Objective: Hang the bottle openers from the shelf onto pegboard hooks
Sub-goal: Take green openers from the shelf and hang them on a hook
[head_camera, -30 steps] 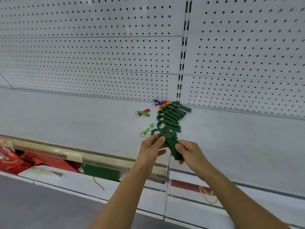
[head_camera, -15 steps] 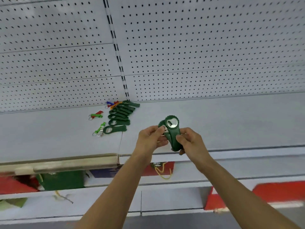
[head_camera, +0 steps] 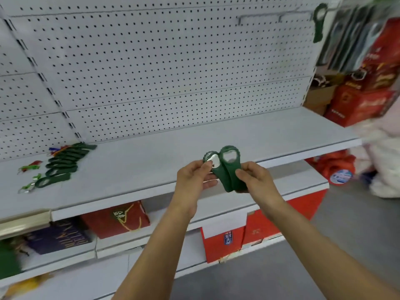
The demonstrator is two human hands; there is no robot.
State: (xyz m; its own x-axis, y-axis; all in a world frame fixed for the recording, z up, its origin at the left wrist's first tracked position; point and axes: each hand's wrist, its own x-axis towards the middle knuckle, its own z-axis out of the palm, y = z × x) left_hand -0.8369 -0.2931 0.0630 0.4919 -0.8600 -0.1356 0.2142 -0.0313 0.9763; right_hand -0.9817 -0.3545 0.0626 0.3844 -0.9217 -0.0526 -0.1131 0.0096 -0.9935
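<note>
Head view: both hands' fingers (head_camera: 206, 167) pinch two dark-green, round-headed bottle openers (head_camera: 230, 169), fanned apart.

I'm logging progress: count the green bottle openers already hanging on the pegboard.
1. A single green bottle opener hangs from a hook at the pegboard's top right. The blurred right edge may hide others.

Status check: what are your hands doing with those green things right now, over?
Left hand and right hand each grip a green bottle opener. One opener already on hook. Path clear.
</note>
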